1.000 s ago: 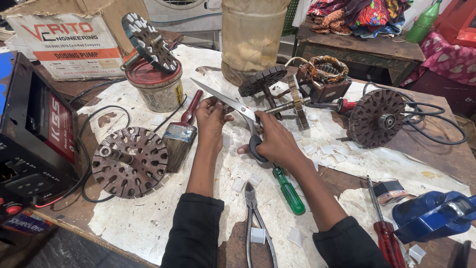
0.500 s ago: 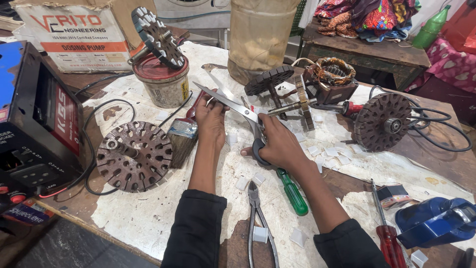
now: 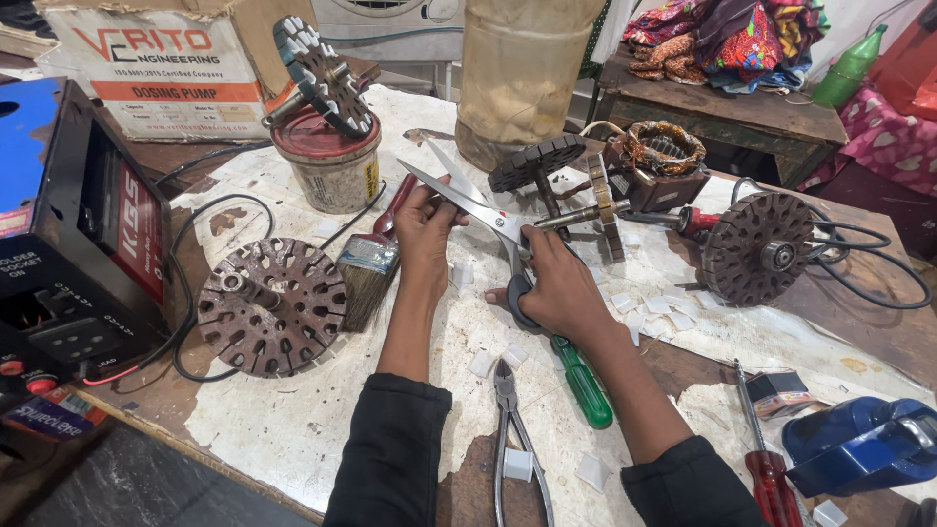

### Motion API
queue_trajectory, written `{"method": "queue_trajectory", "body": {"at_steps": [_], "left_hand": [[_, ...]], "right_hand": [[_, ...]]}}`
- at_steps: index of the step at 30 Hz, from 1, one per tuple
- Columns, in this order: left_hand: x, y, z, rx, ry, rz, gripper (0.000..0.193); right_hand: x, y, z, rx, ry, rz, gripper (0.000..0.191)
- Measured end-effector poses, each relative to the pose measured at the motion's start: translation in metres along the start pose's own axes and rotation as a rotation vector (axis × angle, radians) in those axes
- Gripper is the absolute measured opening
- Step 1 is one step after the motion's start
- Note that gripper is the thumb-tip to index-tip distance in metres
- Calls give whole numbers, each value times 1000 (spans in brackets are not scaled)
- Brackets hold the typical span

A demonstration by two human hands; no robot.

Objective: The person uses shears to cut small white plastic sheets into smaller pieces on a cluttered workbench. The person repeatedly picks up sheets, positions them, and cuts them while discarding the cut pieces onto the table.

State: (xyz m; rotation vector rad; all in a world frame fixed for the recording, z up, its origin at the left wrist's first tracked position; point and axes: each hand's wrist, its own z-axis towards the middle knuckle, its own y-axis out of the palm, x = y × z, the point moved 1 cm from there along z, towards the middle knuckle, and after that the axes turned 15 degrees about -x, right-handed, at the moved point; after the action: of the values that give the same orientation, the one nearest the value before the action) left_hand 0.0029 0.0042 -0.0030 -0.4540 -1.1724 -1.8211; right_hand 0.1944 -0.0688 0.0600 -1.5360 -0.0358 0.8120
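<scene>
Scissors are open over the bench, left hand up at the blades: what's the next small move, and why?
Probably close the scissors with the right hand. The blades stand open, the left hand sits right at them, seemingly holding something small, and small white cut pieces already litter the bench. What it holds is too small to tell.

R hand (image 3: 556, 288) grips open scissors (image 3: 468, 207) mid table (image 3: 293, 420); L hand (image 3: 425, 224) by blades, paintbrush (image 3: 366, 263) just left.
</scene>
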Motion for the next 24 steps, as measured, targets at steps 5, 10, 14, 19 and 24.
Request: {"method": "queue_trajectory", "body": {"at_steps": [5,10,14,19,24], "left_hand": [[0,3,0,-33,-13,104,45],[-2,4,-2,-25,-13,178,45],[-6,-1,-2,-7,-20,255,41],[-11,-5,2,-19,-16,397,32],[-8,-3,-2,-12,-22,455,29]], "right_hand": [[2,2,3,6,41,-14,101],[5,5,7,7,54,-45,100],[7,7,8,5,46,-52,101],[7,7,5,23,18,2,103],[5,6,6,5,47,-51,103]]}}
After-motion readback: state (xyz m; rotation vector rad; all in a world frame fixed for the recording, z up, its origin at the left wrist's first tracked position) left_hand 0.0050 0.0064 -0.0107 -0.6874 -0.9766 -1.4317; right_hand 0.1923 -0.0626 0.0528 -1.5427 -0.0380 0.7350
